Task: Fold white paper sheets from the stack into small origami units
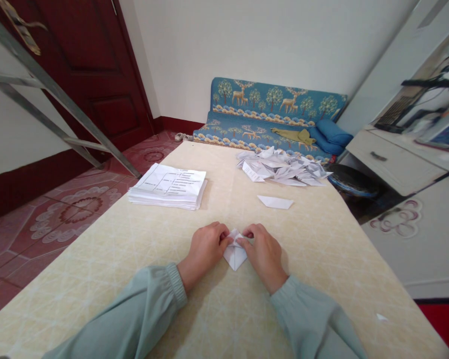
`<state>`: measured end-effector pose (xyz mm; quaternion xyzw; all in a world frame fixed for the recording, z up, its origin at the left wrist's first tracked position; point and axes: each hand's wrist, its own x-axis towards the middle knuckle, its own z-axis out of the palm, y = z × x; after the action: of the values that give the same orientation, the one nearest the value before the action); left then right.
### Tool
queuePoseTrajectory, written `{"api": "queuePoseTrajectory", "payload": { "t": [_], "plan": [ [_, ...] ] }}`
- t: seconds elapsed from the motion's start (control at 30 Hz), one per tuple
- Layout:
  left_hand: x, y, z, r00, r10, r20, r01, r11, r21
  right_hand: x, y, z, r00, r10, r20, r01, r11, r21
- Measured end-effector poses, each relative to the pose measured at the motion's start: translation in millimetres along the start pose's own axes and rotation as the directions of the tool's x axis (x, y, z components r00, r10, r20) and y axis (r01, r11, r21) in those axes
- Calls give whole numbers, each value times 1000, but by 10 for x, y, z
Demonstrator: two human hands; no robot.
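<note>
Between my two hands lies a small folded piece of white paper [235, 257], its near end coming to a point on the tabletop. My left hand [208, 244] pinches its left edge with thumb and forefinger. On the opposite edge, my right hand [264, 252] pinches the paper the same way. Just beyond my right hand lies a single folded paper boat shape [275, 201]. A stack of printed sheets [168, 187] rests at the left, and a heap of folded papers [284, 167] is piled at the far right of the table.
The table [322, 259] has a pale patterned cover, with a tiny paper scrap [382, 317] near its right edge. Behind it stands a blue sofa [239, 132] with deer patterns. A metal ladder [71, 109] leans at the left; a white cabinet [407, 154] stands at the right.
</note>
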<state>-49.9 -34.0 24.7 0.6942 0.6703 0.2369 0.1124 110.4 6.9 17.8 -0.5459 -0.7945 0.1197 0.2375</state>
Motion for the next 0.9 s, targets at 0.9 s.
{"api": "queuePoseTrajectory", "payload": {
  "t": [0.9],
  "plan": [
    [-45,-160,50,996,-77,43,87,804,-588,5,-76,102,995,50,-87,20,746,665]
  ]
}}
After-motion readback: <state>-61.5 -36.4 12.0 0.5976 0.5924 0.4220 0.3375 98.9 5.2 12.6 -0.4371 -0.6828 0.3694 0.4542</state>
